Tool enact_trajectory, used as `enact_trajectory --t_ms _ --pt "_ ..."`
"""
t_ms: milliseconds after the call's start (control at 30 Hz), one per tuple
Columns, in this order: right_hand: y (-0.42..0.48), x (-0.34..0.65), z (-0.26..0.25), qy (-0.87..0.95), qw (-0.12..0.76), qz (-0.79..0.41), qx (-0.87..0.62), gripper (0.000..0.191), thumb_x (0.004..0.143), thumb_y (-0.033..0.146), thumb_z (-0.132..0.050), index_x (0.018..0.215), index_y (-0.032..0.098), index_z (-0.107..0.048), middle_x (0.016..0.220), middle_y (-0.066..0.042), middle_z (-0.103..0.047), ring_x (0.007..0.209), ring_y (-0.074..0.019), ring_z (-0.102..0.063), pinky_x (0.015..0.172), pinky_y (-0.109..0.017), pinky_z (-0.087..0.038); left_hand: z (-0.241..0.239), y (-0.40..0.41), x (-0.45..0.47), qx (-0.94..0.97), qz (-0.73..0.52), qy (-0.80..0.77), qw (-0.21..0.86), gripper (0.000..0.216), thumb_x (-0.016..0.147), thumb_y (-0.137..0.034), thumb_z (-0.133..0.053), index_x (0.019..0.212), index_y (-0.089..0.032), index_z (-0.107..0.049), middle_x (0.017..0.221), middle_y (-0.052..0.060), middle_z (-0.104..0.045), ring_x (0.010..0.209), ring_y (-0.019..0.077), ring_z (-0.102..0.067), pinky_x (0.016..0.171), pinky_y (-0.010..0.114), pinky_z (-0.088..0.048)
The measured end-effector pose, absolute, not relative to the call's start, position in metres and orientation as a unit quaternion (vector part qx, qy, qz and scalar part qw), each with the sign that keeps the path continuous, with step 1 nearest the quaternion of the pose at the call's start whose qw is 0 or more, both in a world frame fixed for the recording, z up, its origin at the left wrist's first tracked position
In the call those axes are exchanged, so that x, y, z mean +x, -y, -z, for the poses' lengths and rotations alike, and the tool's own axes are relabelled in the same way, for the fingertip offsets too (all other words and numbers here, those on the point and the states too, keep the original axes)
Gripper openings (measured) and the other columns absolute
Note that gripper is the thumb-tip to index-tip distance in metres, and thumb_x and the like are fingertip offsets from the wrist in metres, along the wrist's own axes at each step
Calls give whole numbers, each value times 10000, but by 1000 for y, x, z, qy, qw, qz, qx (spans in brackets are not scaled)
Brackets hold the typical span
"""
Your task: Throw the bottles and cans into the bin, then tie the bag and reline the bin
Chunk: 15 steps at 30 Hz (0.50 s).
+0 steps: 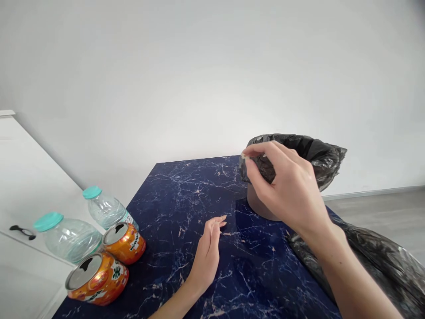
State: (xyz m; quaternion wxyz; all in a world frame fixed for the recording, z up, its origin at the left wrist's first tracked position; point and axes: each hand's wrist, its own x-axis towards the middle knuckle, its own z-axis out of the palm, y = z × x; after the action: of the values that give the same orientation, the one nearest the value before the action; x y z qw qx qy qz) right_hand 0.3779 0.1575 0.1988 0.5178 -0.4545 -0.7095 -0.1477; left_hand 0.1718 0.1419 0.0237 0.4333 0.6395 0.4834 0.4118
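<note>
My right hand (282, 177) is at the left rim of a black plastic bag (327, 170). Its thumb and forefinger pinch together at the bag's edge, and part of the bag shows through the gap behind them. The bag lines a grey-brown bin (260, 206) and is folded out over its rim; the hand hides much of the bin's front. Lower down, in the middle, my left hand (206, 254) hovers over or rests on the blue marble-patterned tabletop (186, 190). Its fingers are loosely stretched, with nothing seen in them.
Two orange soda cans with opened tops, a nearer can (99, 279) and a farther can (128, 243), stand at the left. Beside them are two clear bottles with turquoise caps, one (71, 237) nearer and another (106, 208). More black plastic (372, 261) drapes at the right table edge.
</note>
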Motion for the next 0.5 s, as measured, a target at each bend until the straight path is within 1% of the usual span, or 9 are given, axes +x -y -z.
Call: enact_trajectory --t_ms 167,300,400,500 --pt "-166 392 -197 675 525 171 -489 154 1027 196 -583 1122 233 -698 1130 -80 -813 984 -251 -739 982 -457 -529 -25 -142 172 639 -402 -490 436 547 1139 -671 -290 1428 -329 -604 1548 62 -639 1469 299 -565 1270 533 -404" --pt "-171 397 -195 648 529 190 -514 134 1015 194 -588 1087 235 -693 1111 -87 -809 1062 -288 -727 1053 -528 -516 -27 -141 172 640 -396 -490 440 563 1134 -682 -291 1434 -328 -609 1557 64 -632 1479 307 -554 1275 535 -398" --pt "-173 401 -195 635 530 196 -527 120 999 188 -590 1064 237 -678 1082 -93 -804 1089 -318 -727 1130 -613 -478 -29 -140 172 634 -390 -495 448 558 1139 -674 -291 1441 -328 -607 1554 59 -632 1482 295 -547 1290 527 -373" --pt "-174 405 -194 625 528 197 -540 114 985 191 -601 1060 241 -671 1083 -88 -802 1109 -333 -730 1213 -670 -408 -30 -139 172 634 -391 -494 448 547 1142 -668 -295 1437 -329 -607 1554 55 -630 1481 286 -542 1295 524 -357"
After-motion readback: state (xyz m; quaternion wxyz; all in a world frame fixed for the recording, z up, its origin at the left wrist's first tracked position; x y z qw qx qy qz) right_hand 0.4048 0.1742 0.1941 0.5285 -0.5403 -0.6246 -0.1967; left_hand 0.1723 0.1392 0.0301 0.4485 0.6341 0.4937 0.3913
